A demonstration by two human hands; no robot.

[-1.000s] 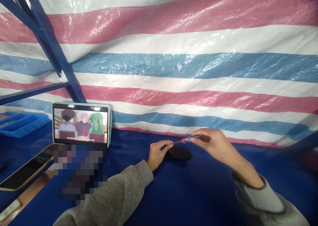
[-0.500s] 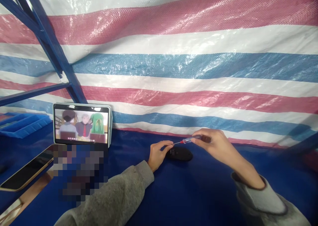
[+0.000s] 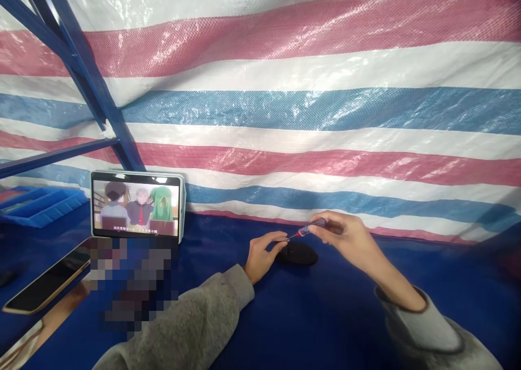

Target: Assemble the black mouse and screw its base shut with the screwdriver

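A small screwdriver [image 3: 305, 229] with a clear handle and a red collar is held in my right hand [image 3: 342, 233], its thin shaft pointing down and left. The tip meets the pinched thumb and fingers of my left hand [image 3: 264, 253]; whatever lies between those fingertips is too small to make out. Just below the tip, a black oval object [image 3: 300, 254] rests on the blue table [image 3: 309, 316], its left end partly behind my left fingertips.
On the left a tablet [image 3: 136, 204] stands upright, showing a cartoon. Before it lie a phone [image 3: 51, 275] and a pixelated patch. A blue divided tray [image 3: 52, 204] sits at the far left, near a blue metal frame [image 3: 87, 82]. A striped sheet [image 3: 305, 109] hangs behind.
The screwdriver's handle has tilted up a little and my right hand has shifted slightly left. The whole view has moved a little, and the black object stays under the hands.
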